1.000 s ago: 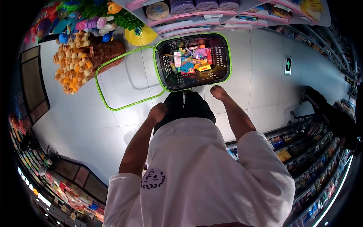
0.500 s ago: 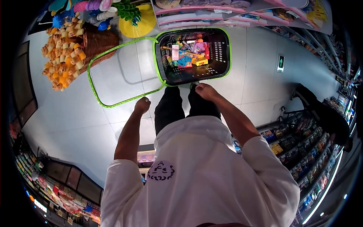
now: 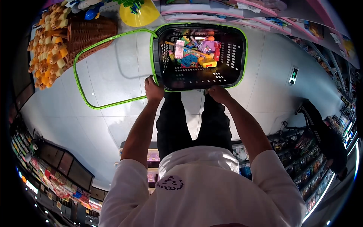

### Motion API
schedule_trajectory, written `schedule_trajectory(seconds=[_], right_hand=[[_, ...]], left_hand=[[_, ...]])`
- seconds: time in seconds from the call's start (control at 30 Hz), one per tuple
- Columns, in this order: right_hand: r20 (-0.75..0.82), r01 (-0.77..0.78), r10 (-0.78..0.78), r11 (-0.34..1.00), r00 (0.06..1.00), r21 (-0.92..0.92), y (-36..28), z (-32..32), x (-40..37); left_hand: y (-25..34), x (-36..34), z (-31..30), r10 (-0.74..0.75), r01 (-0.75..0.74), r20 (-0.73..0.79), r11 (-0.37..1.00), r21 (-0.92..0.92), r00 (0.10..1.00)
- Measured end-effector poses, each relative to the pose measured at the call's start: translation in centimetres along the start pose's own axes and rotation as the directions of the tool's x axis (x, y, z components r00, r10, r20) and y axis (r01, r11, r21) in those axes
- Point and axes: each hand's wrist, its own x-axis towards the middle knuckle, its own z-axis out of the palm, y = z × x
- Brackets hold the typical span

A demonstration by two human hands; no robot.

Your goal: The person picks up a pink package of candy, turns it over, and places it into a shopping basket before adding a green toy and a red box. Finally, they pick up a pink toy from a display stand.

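A black shopping basket (image 3: 181,80) with a green rim is on the floor in front of my feet. Its green handle (image 3: 92,48) is swung out flat to the left. Inside are several colourful toys (image 3: 206,62) and small packages, among them a pink box (image 3: 179,49). My left hand (image 3: 154,90) is at the near left corner, its fingers curled over the handle where it meets the rim. My right hand (image 3: 218,94) is closed at the near side of the basket, just below the rim. What its fingers touch is hidden.
A wicker basket (image 3: 90,34) of plush toys (image 3: 51,53) stands at the left, near a yellow round base (image 3: 140,15). Pink shelves (image 3: 211,13) run along the far side. On the right, a person in dark clothes (image 3: 325,136) is beside display shelves (image 3: 298,162).
My left hand has moved right and forward onto the basket's corner. My right hand has shifted slightly right along its near side. The basket appears larger as I lean closer.
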Motion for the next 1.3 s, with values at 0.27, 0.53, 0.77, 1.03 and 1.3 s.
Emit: schedule_trajectory(seconds=[0.27, 0.53, 0.77, 1.03, 1.3], right_hand=[[-0.191, 0.16, -0.132, 0.978, 0.973, 0.137, 0.9, -3.0, 7.7], [-0.126, 0.119, -0.145, 0.974, 0.981, -0.193, 3.3, -2.7, 9.6], [-0.052, 0.088, -0.097, 0.984, 0.994, -0.155, -1.8, -2.6, 11.9], [-0.113, 0.252, -0.29, 0.93, 0.95, -0.266, -12.8, -1.2, 21.4], [-0.157, 0.33, -0.396, 0.885, 0.905, -0.327, -19.7, -0.9, 25.2]], left_hand=[[0.6, -0.5, 6.3, -0.276, 0.278, -0.035, 0.939, 0.202, 0.96], [0.3, -1.0, 5.9, -0.312, 0.287, 0.071, 0.927, 0.242, 0.947], [0.6, -2.2, 6.1, -0.358, 0.338, 0.087, 0.922, 0.189, 0.93], [0.5, -2.3, 5.2, -0.333, 0.326, 0.093, 0.942, 0.085, 0.938], [-0.8, -2.7, 5.3, -0.27, 0.268, 0.068, 0.963, 0.044, 0.96]])
